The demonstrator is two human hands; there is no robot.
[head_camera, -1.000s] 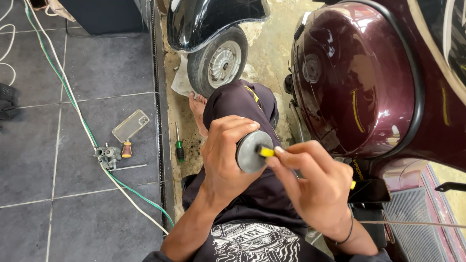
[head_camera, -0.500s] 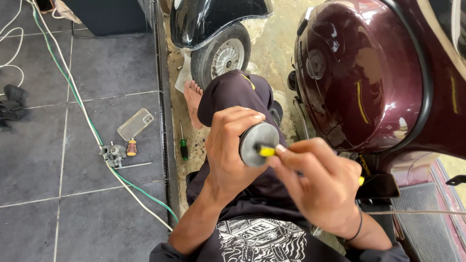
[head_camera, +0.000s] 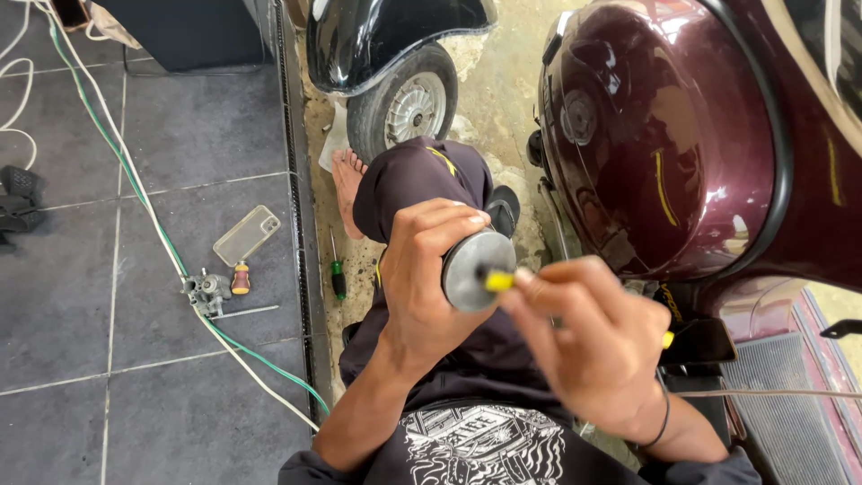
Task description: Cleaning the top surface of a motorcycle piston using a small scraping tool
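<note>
The left hand (head_camera: 422, 278) wraps its fingers around a grey disc-faced part (head_camera: 478, 268), held above the person's lap. The right hand (head_camera: 597, 346), blurred, pinches a yellow-handled tool (head_camera: 499, 280) against the disc's centre. On the floor (head_camera: 135, 359) lie a phone (head_camera: 246, 234), a carburettor (head_camera: 206, 289) and a green screwdriver (head_camera: 337, 274).

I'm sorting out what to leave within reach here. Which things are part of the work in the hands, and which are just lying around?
In hand:
- grey round part, gripped by the left hand
- yellow piece at its face, pinched by the right hand

Lying about:
- green-handled screwdriver
- phone
- small metal part
- short red-handled tool
- green and white cables
</note>
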